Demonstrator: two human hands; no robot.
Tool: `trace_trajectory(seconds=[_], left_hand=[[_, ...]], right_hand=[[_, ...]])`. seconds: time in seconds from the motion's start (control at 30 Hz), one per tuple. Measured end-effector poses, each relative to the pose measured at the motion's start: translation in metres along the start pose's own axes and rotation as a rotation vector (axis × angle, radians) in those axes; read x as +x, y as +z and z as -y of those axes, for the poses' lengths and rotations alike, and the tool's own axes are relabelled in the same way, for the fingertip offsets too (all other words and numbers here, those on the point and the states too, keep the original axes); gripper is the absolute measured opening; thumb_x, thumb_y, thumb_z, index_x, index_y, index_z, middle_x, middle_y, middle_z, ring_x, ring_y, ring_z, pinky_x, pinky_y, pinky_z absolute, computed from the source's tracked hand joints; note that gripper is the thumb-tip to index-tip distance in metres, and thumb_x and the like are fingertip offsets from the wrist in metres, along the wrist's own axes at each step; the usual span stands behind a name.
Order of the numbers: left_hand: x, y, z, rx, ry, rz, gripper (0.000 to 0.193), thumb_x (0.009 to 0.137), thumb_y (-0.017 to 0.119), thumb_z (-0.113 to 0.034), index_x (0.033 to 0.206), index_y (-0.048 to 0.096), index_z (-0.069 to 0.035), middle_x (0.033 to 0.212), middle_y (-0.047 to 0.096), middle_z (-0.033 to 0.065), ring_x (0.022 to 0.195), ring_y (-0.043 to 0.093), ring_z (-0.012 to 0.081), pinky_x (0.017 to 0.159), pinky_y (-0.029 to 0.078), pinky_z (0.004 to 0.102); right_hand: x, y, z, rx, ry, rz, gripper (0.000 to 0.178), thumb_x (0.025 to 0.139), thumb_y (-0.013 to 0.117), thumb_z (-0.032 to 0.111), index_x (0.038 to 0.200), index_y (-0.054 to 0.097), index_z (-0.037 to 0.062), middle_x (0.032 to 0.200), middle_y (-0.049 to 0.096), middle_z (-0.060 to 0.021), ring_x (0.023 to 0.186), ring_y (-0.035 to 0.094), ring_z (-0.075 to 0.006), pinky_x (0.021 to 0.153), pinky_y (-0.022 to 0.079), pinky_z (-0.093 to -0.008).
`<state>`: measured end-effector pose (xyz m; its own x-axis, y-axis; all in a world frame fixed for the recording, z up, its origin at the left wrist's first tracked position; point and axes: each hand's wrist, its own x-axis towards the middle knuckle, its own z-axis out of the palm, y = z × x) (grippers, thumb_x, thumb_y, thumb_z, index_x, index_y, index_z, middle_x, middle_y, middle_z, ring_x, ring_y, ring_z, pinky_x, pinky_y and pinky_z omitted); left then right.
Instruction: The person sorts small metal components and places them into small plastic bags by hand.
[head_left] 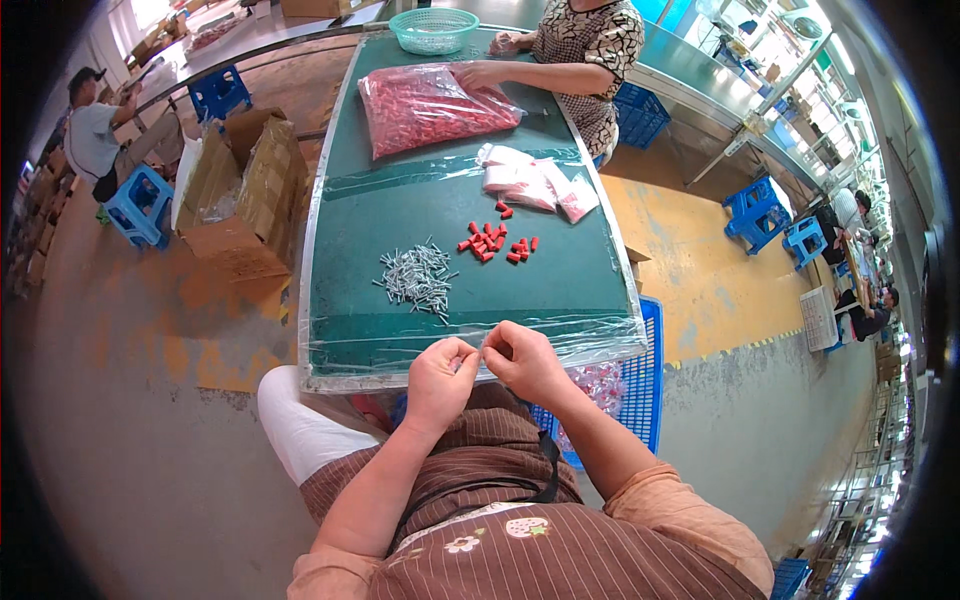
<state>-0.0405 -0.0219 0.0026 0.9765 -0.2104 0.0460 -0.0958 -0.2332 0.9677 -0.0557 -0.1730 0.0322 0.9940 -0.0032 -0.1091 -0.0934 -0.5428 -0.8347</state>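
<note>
My left hand and my right hand are close together over the near edge of the green table. Fingers and thumb are pinched on each hand; what they hold, if anything, is too small or hidden to make out. Beyond my left hand lies a loose pile of small silvery screws. Further back, a scatter of short red plastic sleeves sits right of the screws. Behind these, a fanned stack of small flat plastic bags, white with pinkish parts, rests near the right edge.
A large clear bag of red pieces lies at the far end, with a co-worker's hand at it. Behind it stands a green basket. A blue crate with clear packets is below the table's right. An open carton stands left.
</note>
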Motion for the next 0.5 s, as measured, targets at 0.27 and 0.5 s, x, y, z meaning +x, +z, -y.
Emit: trace_trajectory(seconds=[0.27,0.5], left_hand=[[-0.008,0.005,0.001,0.241,0.265,-0.207,0.007,0.075,0.061,0.001,0.071,0.055,-0.001,0.063,0.046,0.0100,0.057,0.046,0.0231,0.053,0.038,0.0335],[-0.008,-0.001,0.015,0.191,0.137,-0.308,0.012,0.077,0.062,-0.002,0.070,0.052,-0.002,0.064,0.047,0.0093,0.057,0.046,0.0250,0.054,0.038,0.0363]], right_hand=[[0.001,0.029,-0.002,-0.240,-0.149,-0.240,0.012,0.079,0.059,0.013,0.078,0.054,0.0022,0.072,0.058,-0.0175,0.071,0.057,-0.0378,0.064,0.046,-0.0451],[0.014,0.039,-0.003,-0.189,-0.079,-0.153,0.014,0.079,0.059,0.013,0.081,0.056,-0.0004,0.076,0.062,-0.0195,0.075,0.060,-0.0379,0.066,0.047,-0.0435]])
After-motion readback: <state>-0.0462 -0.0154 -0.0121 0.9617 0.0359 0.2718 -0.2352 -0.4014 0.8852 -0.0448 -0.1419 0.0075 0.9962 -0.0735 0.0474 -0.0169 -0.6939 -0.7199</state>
